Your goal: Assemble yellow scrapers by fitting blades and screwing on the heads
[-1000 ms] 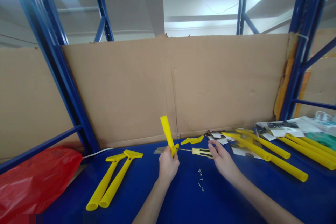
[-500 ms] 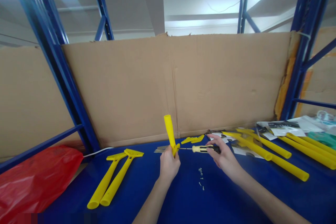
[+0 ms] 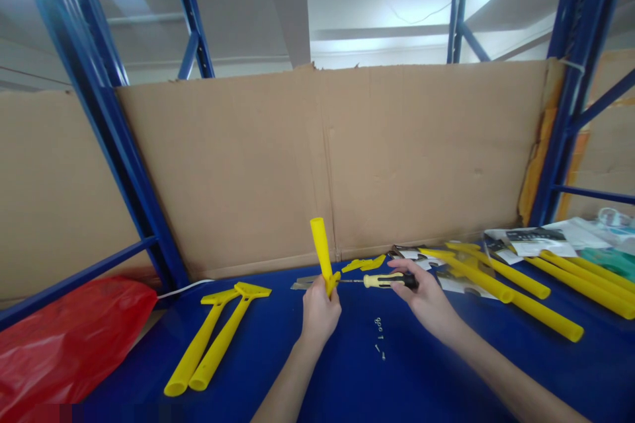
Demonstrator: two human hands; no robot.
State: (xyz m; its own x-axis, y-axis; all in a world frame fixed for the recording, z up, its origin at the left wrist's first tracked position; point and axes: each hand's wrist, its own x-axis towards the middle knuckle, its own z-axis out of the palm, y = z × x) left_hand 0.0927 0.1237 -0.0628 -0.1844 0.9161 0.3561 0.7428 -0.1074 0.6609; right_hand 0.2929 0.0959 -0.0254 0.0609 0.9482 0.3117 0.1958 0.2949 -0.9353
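Observation:
My left hand (image 3: 321, 310) is closed around the head end of a yellow scraper handle (image 3: 320, 244), whose hollow tube points up and slightly left. A thin metal blade (image 3: 303, 283) sticks out to the left of that hand. My right hand (image 3: 427, 294) grips a screwdriver (image 3: 384, 281) with a cream and black handle, held level. Its shaft runs left to the yellow head; the tip's exact contact is hidden. Below the screwdriver, several small screws and nuts (image 3: 380, 330) lie in a loose line on the blue table (image 3: 347, 377).
Two yellow scraper handles (image 3: 223, 337) lie at the left, near a red plastic bag (image 3: 84, 344). Small yellow parts (image 3: 364, 264) rest by the cardboard wall (image 3: 272, 165). More yellow tubes (image 3: 546, 310) and plastic packets (image 3: 538, 239) are at the right. Blue rack posts (image 3: 143, 211) stand at the sides.
The fingers of my right hand have shifted slightly on the screwdriver handle and sit closer around it. My left hand and the scraper handle stay almost still.

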